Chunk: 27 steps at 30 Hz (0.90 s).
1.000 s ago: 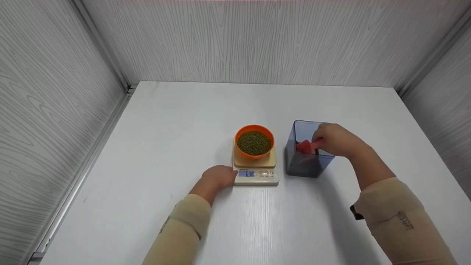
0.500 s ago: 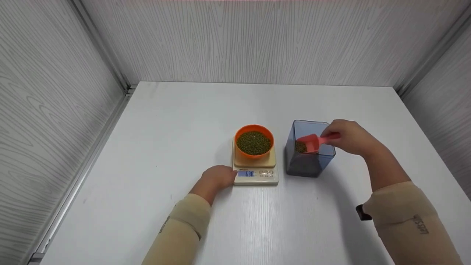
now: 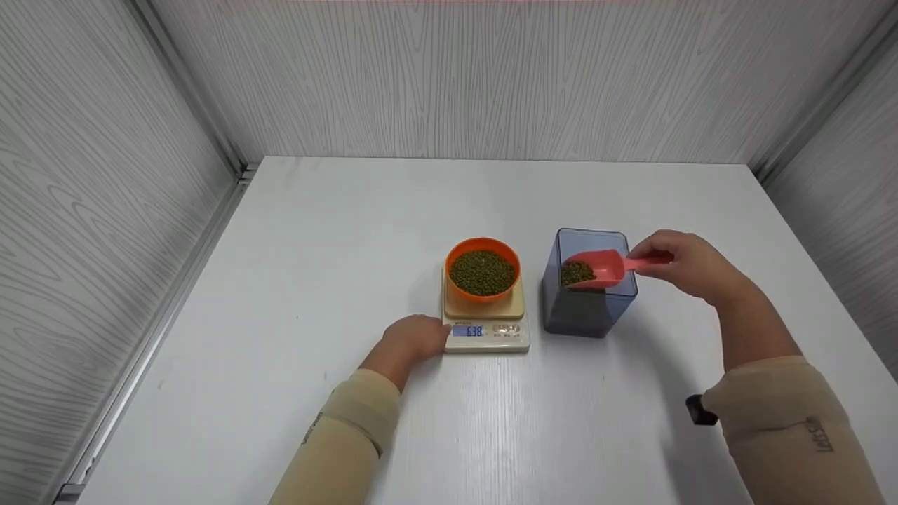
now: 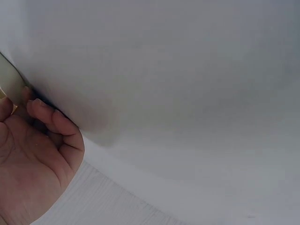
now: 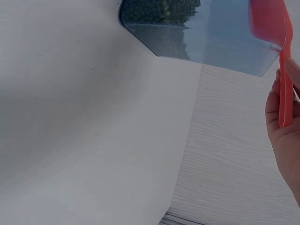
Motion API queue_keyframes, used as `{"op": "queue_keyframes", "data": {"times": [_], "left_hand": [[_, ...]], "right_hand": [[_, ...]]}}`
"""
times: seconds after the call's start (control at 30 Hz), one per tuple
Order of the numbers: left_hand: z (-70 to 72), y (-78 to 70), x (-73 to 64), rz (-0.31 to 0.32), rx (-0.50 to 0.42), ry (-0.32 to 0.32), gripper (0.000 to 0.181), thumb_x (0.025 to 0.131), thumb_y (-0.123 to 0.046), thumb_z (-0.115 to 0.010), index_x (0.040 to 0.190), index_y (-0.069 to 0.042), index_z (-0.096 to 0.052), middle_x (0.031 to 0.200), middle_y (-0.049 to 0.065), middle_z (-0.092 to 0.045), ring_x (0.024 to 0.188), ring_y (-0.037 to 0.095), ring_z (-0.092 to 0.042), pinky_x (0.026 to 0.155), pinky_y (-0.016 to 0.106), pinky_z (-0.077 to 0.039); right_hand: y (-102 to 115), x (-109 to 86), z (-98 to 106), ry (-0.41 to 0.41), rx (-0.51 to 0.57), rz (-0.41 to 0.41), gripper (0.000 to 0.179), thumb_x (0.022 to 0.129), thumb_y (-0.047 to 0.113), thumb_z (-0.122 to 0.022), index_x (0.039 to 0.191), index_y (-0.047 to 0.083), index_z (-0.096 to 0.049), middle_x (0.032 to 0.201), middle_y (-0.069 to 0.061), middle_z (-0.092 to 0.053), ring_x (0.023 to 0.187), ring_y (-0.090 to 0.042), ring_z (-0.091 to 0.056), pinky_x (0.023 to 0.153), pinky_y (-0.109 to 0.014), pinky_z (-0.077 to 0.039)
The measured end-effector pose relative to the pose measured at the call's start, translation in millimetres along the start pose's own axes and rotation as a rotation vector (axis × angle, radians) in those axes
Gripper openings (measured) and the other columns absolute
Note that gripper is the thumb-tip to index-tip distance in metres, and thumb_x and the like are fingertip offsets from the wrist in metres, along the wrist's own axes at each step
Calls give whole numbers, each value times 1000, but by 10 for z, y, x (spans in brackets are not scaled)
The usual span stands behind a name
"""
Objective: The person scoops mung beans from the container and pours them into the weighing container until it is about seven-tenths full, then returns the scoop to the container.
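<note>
My right hand (image 3: 691, 263) pinches the handle of a red scoop (image 3: 610, 268), which holds small green beans that look like mung beans (image 3: 577, 273). The scoop lies over the mouth of a translucent blue-grey square bin (image 3: 579, 315). In the right wrist view, the scoop's handle (image 5: 285, 96) sits between thumb and fingers, and dark beans (image 5: 159, 11) show low in the bin. My left hand (image 3: 417, 335) grips the left edge of a kitchen scale (image 3: 486, 344), thumb at its display reading about 638. An orange bowl (image 3: 483, 242) full of green beans stands on the scale.
The white table (image 3: 337, 224) meets a wood-grain back panel (image 3: 491, 84). Side panels rise at left (image 3: 84, 210) and right (image 3: 835, 154). The bin stands just right of the scale, with a narrow gap between them.
My right hand has drawn the scoop up from inside the bin and shifted right; the scoop now shows a load of beans. My left hand and the scale have stayed put, reading unchanged.
</note>
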<state>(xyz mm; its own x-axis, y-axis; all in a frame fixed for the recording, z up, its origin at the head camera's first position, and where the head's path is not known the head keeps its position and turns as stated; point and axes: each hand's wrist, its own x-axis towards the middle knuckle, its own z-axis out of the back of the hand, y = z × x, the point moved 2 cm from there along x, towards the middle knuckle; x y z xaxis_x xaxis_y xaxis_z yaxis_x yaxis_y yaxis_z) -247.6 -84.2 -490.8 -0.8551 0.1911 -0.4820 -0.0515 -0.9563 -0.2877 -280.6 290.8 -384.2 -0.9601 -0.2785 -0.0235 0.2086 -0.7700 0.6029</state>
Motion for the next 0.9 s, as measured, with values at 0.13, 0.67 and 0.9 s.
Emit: {"op": "queue_keyframes", "data": {"times": [0.13, 0.67, 0.9], "left_hand": [[2, -2, -3, 5, 2, 2, 48, 98, -36, -28, 126, -7, -53, 126, 12, -54, 121, 29, -45, 100, 43, -34], [-6, -1, 2, 4, -16, -5, 48, 98, -37, -28, 127, -7, -52, 127, 11, -54, 121, 28, -45, 100, 42, -33], [-5, -9, -14, 10, -16, -8, 48, 98, -36, -28, 128, -7, -51, 129, 10, -52, 123, 28, -44, 102, 41, -32]], "right_hand": [[-62, -29, -15, 5, 61, -2, 22, 86, 21, -65, 105, 10, -64, 101, -6, -58, 88, -19, -54, 71, -18, -46], [-212, -94, -59, -73, 247, -39, 25, 88, 23, -62, 108, 10, -62, 101, -5, -58, 89, -18, -53, 75, -22, -47], [-17, -31, -15, -97, 277, 25, 25, 87, 19, -63, 109, 7, -63, 100, -4, -59, 87, -17, -53, 73, -20, -47]]}}
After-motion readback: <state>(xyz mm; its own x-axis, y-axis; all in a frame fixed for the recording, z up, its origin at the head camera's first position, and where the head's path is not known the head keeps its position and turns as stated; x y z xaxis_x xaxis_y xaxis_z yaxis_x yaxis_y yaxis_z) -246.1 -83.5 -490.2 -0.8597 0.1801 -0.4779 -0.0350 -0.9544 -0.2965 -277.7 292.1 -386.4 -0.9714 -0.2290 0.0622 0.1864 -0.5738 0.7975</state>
